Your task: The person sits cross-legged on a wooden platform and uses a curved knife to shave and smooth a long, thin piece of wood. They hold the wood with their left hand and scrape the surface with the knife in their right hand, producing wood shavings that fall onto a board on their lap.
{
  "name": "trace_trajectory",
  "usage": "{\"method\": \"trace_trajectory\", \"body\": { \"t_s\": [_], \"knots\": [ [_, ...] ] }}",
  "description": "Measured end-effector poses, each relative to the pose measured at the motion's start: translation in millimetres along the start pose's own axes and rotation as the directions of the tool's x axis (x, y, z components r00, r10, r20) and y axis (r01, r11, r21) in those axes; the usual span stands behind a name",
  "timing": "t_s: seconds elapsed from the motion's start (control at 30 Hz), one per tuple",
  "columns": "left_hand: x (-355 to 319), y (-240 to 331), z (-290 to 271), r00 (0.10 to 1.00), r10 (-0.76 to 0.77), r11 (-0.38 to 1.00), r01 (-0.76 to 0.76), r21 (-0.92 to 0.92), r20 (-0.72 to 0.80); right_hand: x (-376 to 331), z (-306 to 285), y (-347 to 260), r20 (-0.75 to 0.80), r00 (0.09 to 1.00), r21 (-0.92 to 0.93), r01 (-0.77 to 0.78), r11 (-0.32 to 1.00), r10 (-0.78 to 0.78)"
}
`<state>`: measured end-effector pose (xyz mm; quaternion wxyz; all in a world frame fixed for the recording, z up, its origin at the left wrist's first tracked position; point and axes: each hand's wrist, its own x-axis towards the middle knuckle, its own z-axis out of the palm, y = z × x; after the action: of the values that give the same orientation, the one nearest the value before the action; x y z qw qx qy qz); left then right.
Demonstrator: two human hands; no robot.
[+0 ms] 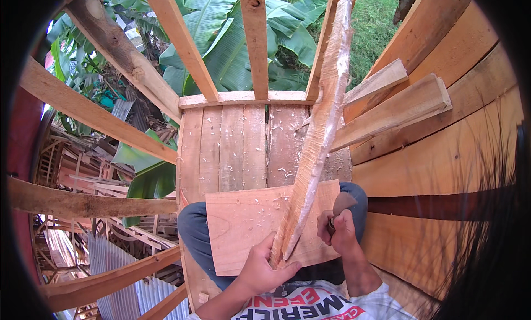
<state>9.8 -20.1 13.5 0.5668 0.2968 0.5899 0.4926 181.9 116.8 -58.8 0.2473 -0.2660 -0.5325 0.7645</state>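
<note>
My left hand [264,269] is closed round the lower end of a long, rough-hewn strip of wood [319,137]. The strip slants up and away to the right, with one pale edge and a ridged brown face. My right hand [341,235] grips the dark handle of a knife [344,202]. Its broad blade points upward, just right of the strip and apart from it. Across my lap lies a flat wooden board [243,220] with a few shavings on it, and the strip passes above it.
Thin shavings are scattered over the plank floor [232,148] ahead. Two sawn timbers [395,109] lean at the right beside a curved plank wall [431,154]. Wooden rails [88,201] stand at the left and front, with banana leaves [235,48] and corrugated sheets [119,281] beyond.
</note>
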Motion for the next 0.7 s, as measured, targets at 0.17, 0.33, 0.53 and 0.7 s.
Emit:
{"method": "trace_trajectory", "body": {
  "t_s": [0.17,0.33,0.53,0.7],
  "knots": [
    [3,-3,-8,0.986,0.048,0.969,-0.007,0.246,-0.161,-1,15,-32,-0.009,0.985,-0.501,0.143,0.854,-0.17],
    [-1,6,-8,0.985,-0.011,0.937,0.071,0.341,-0.174,-4,9,-42,-0.013,0.985,-0.675,0.119,0.728,-0.173],
    [-1,1,-5,0.965,0.187,0.917,-0.104,0.384,-0.186,-1,10,-48,0.065,0.959,-0.828,0.207,0.522,-0.277],
    [-2,7,-2,0.953,0.224,0.878,-0.106,0.467,-0.204,-3,10,-52,0.108,0.946,-0.876,0.236,0.422,-0.305]
  ]
}}
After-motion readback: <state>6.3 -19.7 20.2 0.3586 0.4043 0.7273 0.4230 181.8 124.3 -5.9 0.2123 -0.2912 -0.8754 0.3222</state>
